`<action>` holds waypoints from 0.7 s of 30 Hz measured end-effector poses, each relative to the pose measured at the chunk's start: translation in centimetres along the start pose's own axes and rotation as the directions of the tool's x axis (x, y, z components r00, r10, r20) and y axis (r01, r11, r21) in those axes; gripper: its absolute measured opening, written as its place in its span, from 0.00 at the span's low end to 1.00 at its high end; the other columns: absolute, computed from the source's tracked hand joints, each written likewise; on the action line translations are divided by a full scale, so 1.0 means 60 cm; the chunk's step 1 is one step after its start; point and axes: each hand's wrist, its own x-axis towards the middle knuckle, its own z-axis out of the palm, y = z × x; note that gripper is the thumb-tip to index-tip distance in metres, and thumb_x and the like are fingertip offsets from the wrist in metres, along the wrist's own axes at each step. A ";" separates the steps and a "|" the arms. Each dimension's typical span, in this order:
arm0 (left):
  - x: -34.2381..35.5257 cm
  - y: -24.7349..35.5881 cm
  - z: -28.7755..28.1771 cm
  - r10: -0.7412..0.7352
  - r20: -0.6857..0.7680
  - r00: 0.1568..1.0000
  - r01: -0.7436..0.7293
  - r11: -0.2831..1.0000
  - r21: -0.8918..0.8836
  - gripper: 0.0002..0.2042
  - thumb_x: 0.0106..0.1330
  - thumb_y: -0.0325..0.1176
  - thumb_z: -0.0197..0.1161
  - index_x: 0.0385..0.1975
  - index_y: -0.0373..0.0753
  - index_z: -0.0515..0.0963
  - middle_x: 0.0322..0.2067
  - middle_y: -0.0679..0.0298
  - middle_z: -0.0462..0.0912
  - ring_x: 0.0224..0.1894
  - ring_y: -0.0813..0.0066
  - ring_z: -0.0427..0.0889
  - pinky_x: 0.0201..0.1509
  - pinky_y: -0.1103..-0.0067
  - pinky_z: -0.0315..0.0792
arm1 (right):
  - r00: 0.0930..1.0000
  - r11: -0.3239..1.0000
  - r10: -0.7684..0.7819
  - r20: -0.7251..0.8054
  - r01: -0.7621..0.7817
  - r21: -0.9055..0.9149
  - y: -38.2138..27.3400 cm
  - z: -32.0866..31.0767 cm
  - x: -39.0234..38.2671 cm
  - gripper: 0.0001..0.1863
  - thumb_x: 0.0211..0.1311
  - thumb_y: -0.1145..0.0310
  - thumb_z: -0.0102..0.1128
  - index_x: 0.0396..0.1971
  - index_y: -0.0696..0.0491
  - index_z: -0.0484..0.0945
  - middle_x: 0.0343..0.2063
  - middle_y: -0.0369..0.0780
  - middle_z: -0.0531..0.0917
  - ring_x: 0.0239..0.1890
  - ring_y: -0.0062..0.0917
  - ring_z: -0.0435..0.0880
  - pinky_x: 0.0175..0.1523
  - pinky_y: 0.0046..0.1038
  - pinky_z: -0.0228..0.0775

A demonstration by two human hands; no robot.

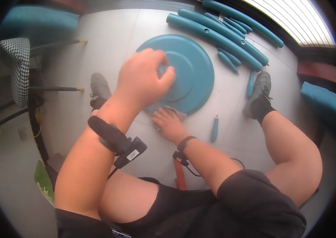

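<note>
A large round teal disc (199,75), like a stand's base with raised rings, is in front of me between my feet. My left hand (144,77) is over its left-middle part, fingers and thumb curled round a bluish piece near the centre. Most of that piece is hidden by the hand. At the disc's near edge, my right hand (168,123) presses a crumpled grey cloth (179,113) against the rim, its fingers lying over the cloth. I cannot tell whether the disc lies flat or is slightly tilted.
Several teal tubes (219,39) and smaller tapered teal rods lie on the pale tiled floor at the upper right. One short rod (215,129) with a metal tip lies nearer. A stool with a houndstooth seat (21,71) stands left. Teal cushions (321,105) sit right and upper left.
</note>
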 end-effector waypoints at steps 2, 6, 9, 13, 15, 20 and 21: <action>-0.001 0.002 0.000 0.011 -0.007 1.000 -0.011 0.999 0.036 0.09 0.62 0.36 0.64 0.32 0.36 0.80 0.31 0.56 0.82 0.36 0.56 0.80 0.42 0.66 0.75 | 0.983 0.985 -0.156 0.098 0.163 -0.061 0.001 0.003 0.020 0.28 0.68 0.70 0.54 0.69 0.43 0.72 0.74 0.31 0.69 0.81 0.25 0.55 0.81 0.48 0.48; -0.005 0.000 -0.002 -0.002 -0.017 1.000 0.003 0.997 0.074 0.09 0.61 0.37 0.65 0.32 0.38 0.80 0.31 0.57 0.82 0.36 0.56 0.80 0.43 0.66 0.75 | 0.921 0.912 -0.304 0.243 0.355 -0.203 0.022 -0.016 0.029 0.26 0.70 0.69 0.54 0.67 0.42 0.73 0.73 0.30 0.70 0.80 0.23 0.56 0.82 0.44 0.47; -0.002 0.001 0.002 0.043 -0.032 0.999 -0.041 0.997 0.072 0.08 0.60 0.36 0.65 0.31 0.38 0.80 0.30 0.58 0.82 0.36 0.56 0.80 0.42 0.66 0.75 | 0.877 0.872 -0.371 0.304 0.442 -0.210 0.089 -0.043 -0.009 0.26 0.68 0.70 0.56 0.66 0.41 0.75 0.72 0.29 0.71 0.79 0.21 0.58 0.82 0.43 0.46; -0.001 -0.002 -0.004 0.115 -0.043 0.992 -0.113 0.992 0.051 0.08 0.57 0.35 0.66 0.30 0.38 0.80 0.28 0.59 0.81 0.34 0.56 0.80 0.41 0.65 0.75 | 0.851 0.909 -0.343 0.397 0.408 -0.089 0.170 -0.153 -0.070 0.24 0.66 0.72 0.57 0.62 0.39 0.79 0.69 0.31 0.75 0.78 0.22 0.60 0.82 0.43 0.45; 0.001 -0.001 -0.008 0.159 -0.043 0.986 -0.156 0.986 0.062 0.07 0.56 0.35 0.66 0.30 0.38 0.80 0.28 0.59 0.81 0.33 0.56 0.80 0.40 0.65 0.75 | 0.933 0.939 -0.216 0.289 0.279 -0.200 0.200 -0.215 -0.109 0.23 0.62 0.72 0.61 0.58 0.41 0.81 0.65 0.29 0.78 0.77 0.23 0.62 0.78 0.43 0.51; 0.004 -0.004 0.005 0.337 -0.105 0.936 -0.306 0.923 0.236 0.06 0.55 0.34 0.66 0.29 0.39 0.81 0.26 0.60 0.80 0.31 0.56 0.79 0.39 0.65 0.74 | 0.815 0.825 0.530 -0.233 -0.560 -0.083 0.294 -0.318 -0.167 0.11 0.60 0.63 0.60 0.41 0.47 0.85 0.40 0.43 0.86 0.51 0.39 0.84 0.54 0.43 0.75; 0.002 -0.003 0.006 0.371 -0.118 0.921 -0.327 0.902 0.283 0.06 0.55 0.34 0.67 0.29 0.39 0.81 0.25 0.60 0.79 0.30 0.56 0.79 0.39 0.65 0.74 | 0.705 0.722 0.677 -0.211 -0.692 0.004 0.283 -0.343 -0.175 0.15 0.62 0.60 0.58 0.42 0.49 0.86 0.41 0.46 0.87 0.49 0.42 0.85 0.54 0.43 0.76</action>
